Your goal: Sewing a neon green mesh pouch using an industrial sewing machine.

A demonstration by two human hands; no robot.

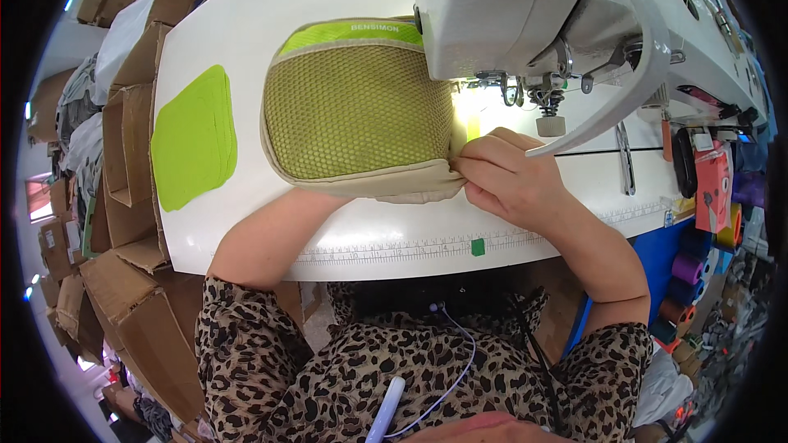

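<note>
A beige pouch with a mesh panel [357, 115] and a lime-green strip along its far edge lies on the white table, its right side by the needle area of the sewing machine [480, 12]. My right hand [513, 176] is closed on the pouch's near right corner, thumb and fingers pinching the beige edge just in front of the lit needle area. From the lower left my left forearm reaches under the pouch, which covers my left hand and its fingers. The machine's presser foot and needle are mostly hidden behind its head.
A stack of lime-green fabric pieces [195, 139] lies on the table's left. Tweezers [626, 158] rest right of my right hand. A ruler strip [394, 248] runs along the near edge. Cardboard boxes [131, 143] stand at left; thread spools [688, 268] at right.
</note>
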